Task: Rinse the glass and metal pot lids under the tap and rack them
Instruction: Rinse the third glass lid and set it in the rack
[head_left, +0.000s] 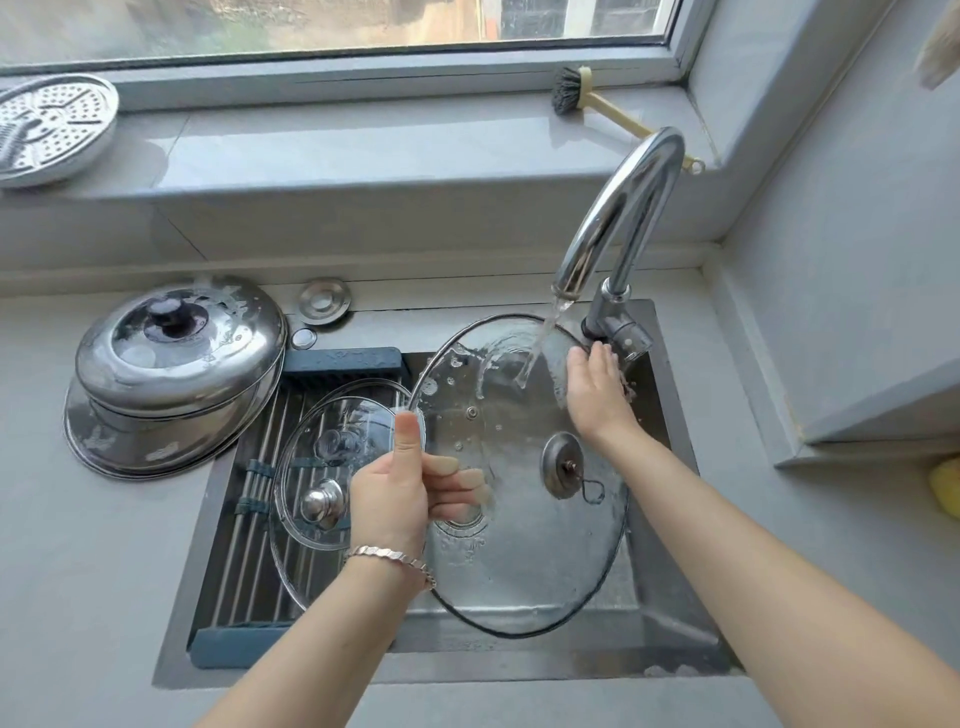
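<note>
Currently the left hand (395, 499) is pinching the near-left rim of the large glass lid (524, 530), thumb (408, 436) pressing flat on the upper face and the curled fingers (457, 480) showing through the glass from underneath, so the grip is closing fully on the rim. The right hand (597, 387) is lying open, palm against the far-right edge, fingers spread rather than clamping, steadying the lid beneath the stream running from the tap (623, 208). This lid is tilting over the sink (670, 618), water striking its far part. It is likely behaving as a stiff, fairly weighty and breakable thing, and being wet it is probably slippery, so gripping at the metal-banded rim with both hands, or by the knob, looks the safest. Two smaller glass lids (322, 467) are already resting on the roll-up rack (254, 519) across the left of the sink, one with a metal knob. Further left, on the counter (78, 571), the metal lids (171, 374) are sitting stacked, still flecked with suds and apparently waiting for rinsing. A plug (561, 462) is showing through the glass. No brand, label or readable writing is showing anywhere.
</note>
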